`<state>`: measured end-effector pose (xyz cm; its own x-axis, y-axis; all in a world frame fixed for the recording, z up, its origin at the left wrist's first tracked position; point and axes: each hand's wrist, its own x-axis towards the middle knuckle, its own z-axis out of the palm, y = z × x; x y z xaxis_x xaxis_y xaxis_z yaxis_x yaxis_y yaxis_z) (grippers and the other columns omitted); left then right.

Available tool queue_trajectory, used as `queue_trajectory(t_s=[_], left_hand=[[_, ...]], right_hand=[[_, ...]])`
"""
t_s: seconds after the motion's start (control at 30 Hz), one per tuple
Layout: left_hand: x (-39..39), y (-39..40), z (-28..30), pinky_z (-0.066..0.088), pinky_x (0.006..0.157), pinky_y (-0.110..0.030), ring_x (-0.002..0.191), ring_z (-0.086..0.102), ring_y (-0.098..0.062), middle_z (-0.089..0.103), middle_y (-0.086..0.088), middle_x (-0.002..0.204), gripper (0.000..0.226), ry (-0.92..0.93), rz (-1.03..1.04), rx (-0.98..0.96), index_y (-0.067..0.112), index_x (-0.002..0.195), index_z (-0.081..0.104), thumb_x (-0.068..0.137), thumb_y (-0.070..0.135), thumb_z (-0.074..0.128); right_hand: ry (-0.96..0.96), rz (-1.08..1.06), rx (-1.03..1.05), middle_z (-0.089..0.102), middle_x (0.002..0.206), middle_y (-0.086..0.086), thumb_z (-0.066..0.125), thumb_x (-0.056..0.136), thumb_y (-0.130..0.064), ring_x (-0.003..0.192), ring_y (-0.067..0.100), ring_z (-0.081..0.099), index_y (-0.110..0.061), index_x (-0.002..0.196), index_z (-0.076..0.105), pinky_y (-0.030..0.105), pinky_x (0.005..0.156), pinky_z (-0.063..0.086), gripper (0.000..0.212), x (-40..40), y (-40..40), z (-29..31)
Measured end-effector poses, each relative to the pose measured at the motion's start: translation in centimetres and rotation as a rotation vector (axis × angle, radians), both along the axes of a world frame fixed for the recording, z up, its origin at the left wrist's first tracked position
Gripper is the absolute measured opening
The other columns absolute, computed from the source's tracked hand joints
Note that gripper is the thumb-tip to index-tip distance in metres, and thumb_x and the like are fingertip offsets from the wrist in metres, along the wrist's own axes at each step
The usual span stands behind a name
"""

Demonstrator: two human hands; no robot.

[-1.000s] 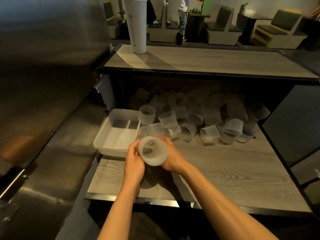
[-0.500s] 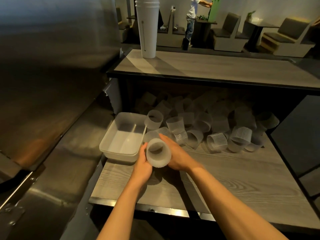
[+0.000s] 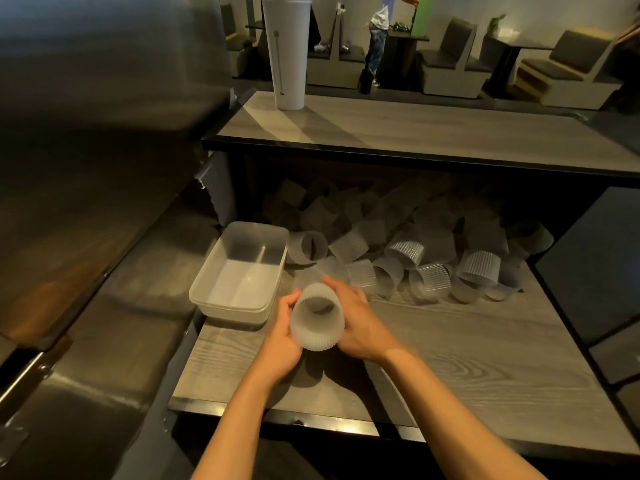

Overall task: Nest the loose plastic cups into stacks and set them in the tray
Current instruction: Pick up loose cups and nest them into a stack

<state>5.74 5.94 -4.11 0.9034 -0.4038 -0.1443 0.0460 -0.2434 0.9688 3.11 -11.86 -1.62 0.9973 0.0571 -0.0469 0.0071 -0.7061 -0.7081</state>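
Stainless steel surfaces (image 3: 86, 168) fill the nine o'clock side of the view, dark and smeared with reflections. Just right of them, at about ten o'clock from the hands, a clear rectangular plastic tray (image 3: 207, 289) sits on the near left corner of a grey wood-grain lower shelf (image 3: 467, 358); nothing lies inside the tray, only its pale bare floor showing.

At the centre, the left hand (image 3: 282, 337) curls its fingers around the left side of a frosted, ribbed translucent plastic cup (image 3: 317, 323), while the right hand (image 3: 360, 323) wraps the cup's right side, fingers reaching past its far end. Both hands grip this cup, held above the shelf and tipped so that its open mouth faces the camera; the inside looks hollow, and I cannot tell whether another cup is nested in it. It hovers just beside the tray's near right corner, at four o'clock from the tray.

From twelve to two o'clock of the hands, a heap of loose ribbed translucent cups (image 3: 433, 258) lies tumbled across the back of the shelf, most on their sides, reaching into the shadow beneath a grey wood-grain upper counter (image 3: 415, 133). On that counter's left end, at twelve o'clock, stands a tall white stack of cups (image 3: 287, 53), upright. Beyond the counter a standing person in jeans (image 3: 375, 46) and grey upholstered seats (image 3: 457, 64) are visible.
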Motion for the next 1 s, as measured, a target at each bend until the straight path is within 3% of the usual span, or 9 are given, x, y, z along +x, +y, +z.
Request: queue_trajectory(t_s=[0.07,0.17,0.27,0.43,0.5,0.6,0.77,0.9,1.0], left_hand=[[-1.3,0.0,-0.1,0.042,0.096,-0.01,0.122,0.051,0.009,0.05,0.014,0.137,0.061,-0.015,0.001,0.018,0.028,0.141,0.038,0.091,0.035,0.072],[-2.4,0.2,-1.3,0.04,0.093,-0.005,0.133,0.052,-0.014,0.057,-0.005,0.141,0.062,0.058,0.084,-0.012,0.017,0.123,0.054,0.071,0.048,0.068],[-3.6,0.3,-0.6,0.044,0.105,-0.025,0.126,0.053,0.004,0.06,0.021,0.132,0.043,-0.022,0.016,0.046,0.043,0.136,0.049,0.098,0.024,0.057],[-4.6,-0.4,1.8,0.045,0.106,-0.031,0.124,0.051,0.004,0.055,0.017,0.132,0.046,-0.063,-0.024,0.021,0.043,0.136,0.044,0.092,0.037,0.056],[-4.6,-0.6,2.0,0.045,0.107,-0.034,0.127,0.05,-0.001,0.051,0.014,0.136,0.055,-0.022,-0.041,0.06,0.049,0.137,0.039,0.088,0.031,0.058],[-4.3,-0.8,1.9,0.041,0.113,-0.046,0.132,0.046,-0.013,0.047,0.008,0.14,0.071,0.049,-0.061,0.148,0.059,0.13,0.035,0.081,0.011,0.053],[-4.4,-0.8,2.5,0.039,0.099,-0.029,0.113,0.051,-0.002,0.052,0.016,0.12,0.071,0.07,-0.069,0.137,0.042,0.144,0.03,0.094,-0.001,0.055],[-3.9,-0.5,2.9,0.036,0.107,-0.029,0.128,0.045,-0.008,0.048,0.008,0.137,0.072,0.054,-0.052,0.128,0.036,0.152,0.028,0.096,-0.003,0.051],[-3.1,0.3,2.6,0.037,0.117,-0.042,0.132,0.045,-0.013,0.05,0.008,0.138,0.077,0.092,-0.037,0.144,0.05,0.146,0.027,0.094,-0.003,0.048]], right_hand=[[0.021,-0.028,0.025,0.029,0.16,-0.01,0.071,0.091,-0.028,0.146,0.008,0.02,-0.037,0.156,0.022,0.042,0.124,0.024,0.082,-1.5,0.0,-0.4],[0.008,-0.028,0.096,0.036,0.155,-0.013,0.065,0.093,-0.017,0.144,0.001,0.032,-0.038,0.153,0.029,0.035,0.121,0.033,0.074,-3.8,0.1,-1.2],[-0.017,-0.062,0.157,0.041,0.147,-0.025,0.063,0.093,-0.011,0.138,-0.012,0.033,-0.037,0.151,0.037,0.024,0.118,0.033,0.068,-5.3,0.3,-0.8],[-0.007,-0.114,0.202,0.032,0.125,-0.06,0.064,0.096,-0.019,0.128,-0.024,0.031,-0.069,0.129,0.032,0.012,0.105,0.028,0.068,-6.6,0.9,1.1],[0.061,-0.121,0.245,0.038,0.126,-0.051,0.062,0.096,-0.019,0.128,-0.013,0.039,-0.069,0.124,0.033,0.016,0.1,0.034,0.064,-6.8,0.8,1.6],[0.209,-0.125,0.262,0.037,0.14,-0.025,0.055,0.094,-0.011,0.131,0.002,0.034,-0.05,0.146,0.027,0.026,0.102,0.031,0.071,-6.9,0.4,2.2],[0.25,-0.198,0.303,0.047,0.143,-0.009,0.053,0.093,-0.016,0.126,0.014,0.047,-0.054,0.144,0.023,0.039,0.104,0.043,0.07,-6.7,1.0,2.5],[0.301,-0.153,0.335,0.046,0.14,-0.005,0.05,0.094,-0.012,0.124,0.016,0.049,-0.049,0.146,0.018,0.035,0.099,0.043,0.071,-6.1,1.2,2.4],[0.309,-0.1,0.324,0.036,0.143,-0.014,0.049,0.095,-0.013,0.134,0.016,0.044,-0.05,0.151,0.008,0.039,0.11,0.04,0.078,-5.5,1.5,2.0]])
